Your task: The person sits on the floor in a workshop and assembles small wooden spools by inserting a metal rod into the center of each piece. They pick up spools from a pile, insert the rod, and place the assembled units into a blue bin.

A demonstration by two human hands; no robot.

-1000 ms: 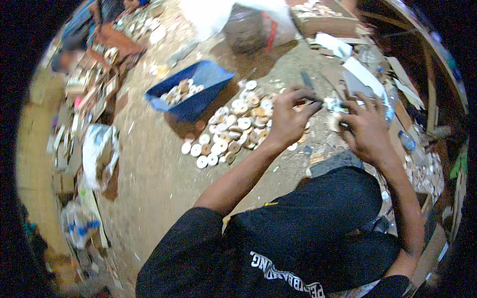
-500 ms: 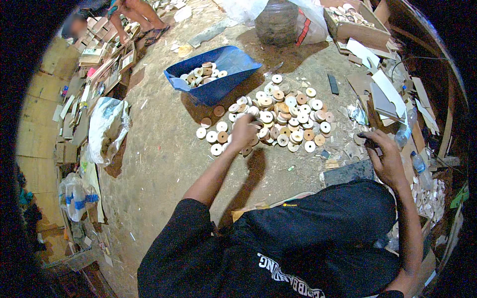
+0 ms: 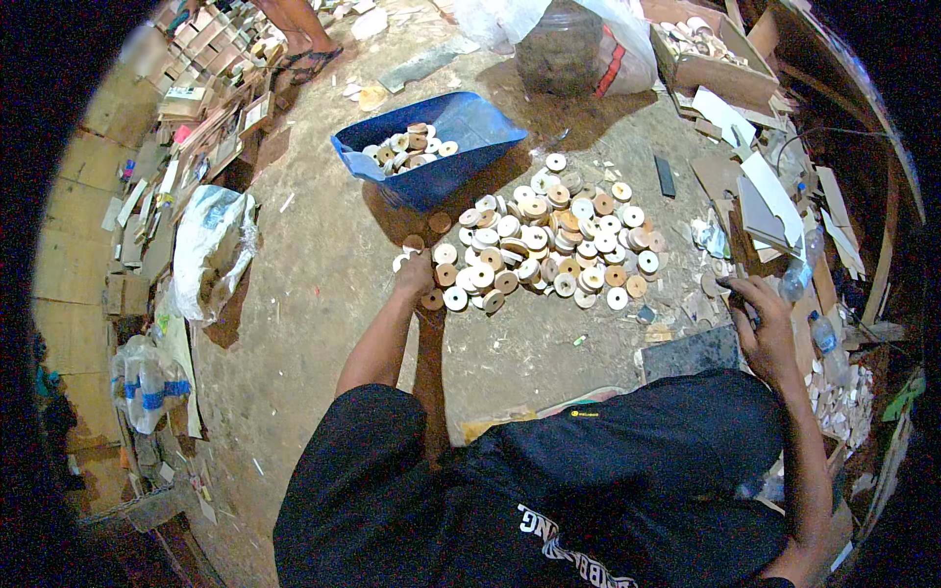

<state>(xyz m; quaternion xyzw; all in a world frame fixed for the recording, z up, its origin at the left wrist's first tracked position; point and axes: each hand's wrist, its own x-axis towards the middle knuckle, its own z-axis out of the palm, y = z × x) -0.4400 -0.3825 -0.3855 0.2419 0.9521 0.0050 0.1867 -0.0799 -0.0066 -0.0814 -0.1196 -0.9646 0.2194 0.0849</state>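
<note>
A heap of round discs (image 3: pixel 534 235), white, tan and brown with small centre holes, lies on the floor before me. My left hand (image 3: pixel 416 278) is at the heap's left edge, closed around a pale disc (image 3: pixel 400 262); the fingertips are mostly hidden. A brown disc (image 3: pixel 414 242) lies just beyond that hand. Behind the heap is a blue scoop-shaped bin (image 3: pixel 423 188) holding more discs. My right hand (image 3: pixel 767 328) hovers above my bent knee, its fingers loosely curled and apart. I see nothing held in it.
A white plastic bag (image 3: pixel 211 257) sits at the left beside scrap boards. A dark jar (image 3: pixel 559 59) and a wooden box (image 3: pixel 720 73) of pieces stand at the back. Board offcuts (image 3: pixel 774 196) and plastic bottles (image 3: pixel 823 333) crowd the right. Another person's foot (image 3: pixel 316 61) is at far left.
My left hand has moved left from the middle of the heap to the loose discs at its edge. My right hand stays near the same place. The other person's legs have shifted slightly.
</note>
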